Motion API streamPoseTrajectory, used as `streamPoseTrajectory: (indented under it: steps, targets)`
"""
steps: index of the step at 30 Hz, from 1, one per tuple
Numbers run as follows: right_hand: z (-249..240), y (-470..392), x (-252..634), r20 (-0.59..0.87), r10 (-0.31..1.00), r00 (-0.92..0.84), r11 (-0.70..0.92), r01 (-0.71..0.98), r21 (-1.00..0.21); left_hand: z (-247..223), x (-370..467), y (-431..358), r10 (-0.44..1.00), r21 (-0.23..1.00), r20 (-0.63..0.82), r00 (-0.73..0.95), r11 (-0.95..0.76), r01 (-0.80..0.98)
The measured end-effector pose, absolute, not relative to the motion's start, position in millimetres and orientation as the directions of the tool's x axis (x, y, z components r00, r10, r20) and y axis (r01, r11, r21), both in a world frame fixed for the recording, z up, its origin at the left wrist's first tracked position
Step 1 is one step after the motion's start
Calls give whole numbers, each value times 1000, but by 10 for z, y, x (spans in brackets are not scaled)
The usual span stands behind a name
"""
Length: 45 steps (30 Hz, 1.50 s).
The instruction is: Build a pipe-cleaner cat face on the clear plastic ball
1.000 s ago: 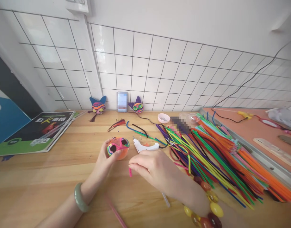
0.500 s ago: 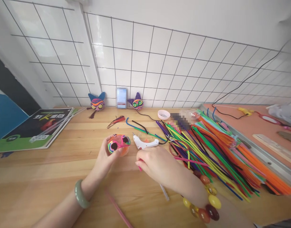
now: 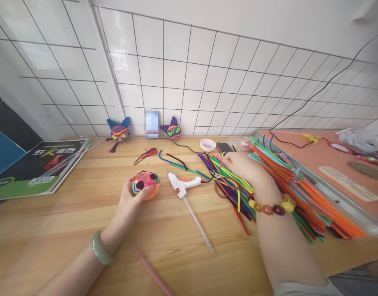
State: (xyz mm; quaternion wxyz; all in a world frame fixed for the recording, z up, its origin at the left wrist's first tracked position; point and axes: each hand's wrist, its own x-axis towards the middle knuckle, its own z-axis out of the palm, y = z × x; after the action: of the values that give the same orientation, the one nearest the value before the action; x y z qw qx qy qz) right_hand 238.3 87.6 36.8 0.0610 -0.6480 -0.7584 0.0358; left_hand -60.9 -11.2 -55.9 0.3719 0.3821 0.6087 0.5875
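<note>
Counts: 2 bare hands; 1 orange ball-shaped mask (image 3: 152,193) w/ multicolored trim & 2 black eye patches; 2 cat-eared masks, a blue-eared one (image 3: 119,132) and a purple-eared one (image 3: 174,130), by the tiled wall; 1 hot glue gun (image 3: 183,185) w/ 1 clear glue stick (image 3: 199,226); 1 pr. scissors (image 3: 216,189); 1 pink bowl (image 3: 208,145); 2 phones, one upright (image 3: 152,124) b/w the cat-eared masks, one lying dark (image 3: 223,148) just R of the bowl. Pipe cleaners (image 3: 318,205), too many to count, fill the R side.

Around: magazine (image 3: 38,168) far L; tassel threads (image 3: 146,155) beyond the orange ball-shaped mask; pink strip (image 3: 152,269) at near edge; salmon mat (image 3: 300,152) far R. Glue gun lies b/w the hands, stick pointing near. Scissors are partly tangled w/ pipe cleaners; R forearm hides part of the pile.

Hands: L hand (image 3: 130,199), jade bangle on wrist, grips the orange ball-shaped mask, thumb across its near face, just above the table. R hand (image 3: 244,168), bead bracelet on wrist, is at the pile's far L end, well apart from that mask, fingers bunched narrow by a pink stem (image 3: 221,163); can't tell if it's gripped.
</note>
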Motion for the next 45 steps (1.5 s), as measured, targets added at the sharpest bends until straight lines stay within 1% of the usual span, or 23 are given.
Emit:
streamPoseTrajectory:
  steps: [4, 7, 10, 12, 15, 20, 23, 25, 27, 29, 32, 35, 36, 37, 38, 40, 42, 45]
  targets:
    - [242, 1184, 2667, 161, 987, 30, 0, 983, -186, -552, -609, -117, 903, 999, -14, -429, 34, 38]
    - [89, 1333, 2793, 188, 976, 111, -65, 970, -234, -575, -632, -112, 900, 997, -31, -435, 58, 47]
    - [-71, 1433, 2866, 213, 963, 167, -107, 958, -268, -603, -660, -109, 912, 999, -26, -409, 40, 26]
    - [-176, 1489, 2902, 197, 965, 175, -115, 952, -285, -613, -670, -111, 923, 1000, -16, -385, 23, 14]
    - [-321, 1550, 2972, 125, 977, 172, -126, 944, -306, -621, -674, -116, 926, 1000, -9, -377, 20, 24]
    - [-502, 1560, 3116, 44, 959, 278, -255, 923, -288, -617, -660, -120, 925, 997, -19, -379, 47, 65]
    - [-539, 1535, 3140, 37, 939, 341, -318, 906, -279, -583, -628, -126, 912, 994, -13, -409, 57, 96]
    - [-505, 1514, 3129, 69, 934, 352, -318, 901, -294, -557, -606, -133, 912, 994, -2, -409, 48, 103]
    - [-413, 1490, 3102, 140, 935, 326, -268, 907, -324, -544, -592, -142, 916, 993, 15, -400, 31, 109]
    - [-273, 1462, 3051, 244, 932, 267, -170, 918, -358, -548, -588, -157, 921, 990, 50, -386, 4, 138]
    - [-26, 1396, 2899, 385, 913, 133, 36, 915, -401, -574, -591, -190, 933, 979, 116, -339, -50, 198]
    - [194, 1245, 2644, 459, 888, 8, 210, 882, -421, -593, -585, -227, 939, 966, 181, -293, -115, 230]
    - [256, 1170, 2544, 492, 870, -28, 267, 866, -423, -594, -580, -238, 938, 960, 206, -280, -139, 241]
    - [311, 1085, 2442, 554, 827, -92, 379, 820, -429, -591, -573, -247, 937, 953, 227, -267, -158, 257]
    - [362, 993, 2342, 585, 797, -151, 462, 776, -429, -586, -566, -254, 936, 946, 245, -254, -174, 272]
    - [446, 805, 2166, 586, 775, -238, 544, 723, -426, -568, -551, -262, 934, 937, 263, -241, -187, 295]
    - [513, 636, 2038, 505, 784, -361, 593, 678, -434, -547, -542, -263, 939, 940, 248, -241, -173, 294]
    - [591, 441, 1928, 344, 774, -532, 628, 575, -524, -518, -540, -257, 946, 962, 203, -251, -144, 234]
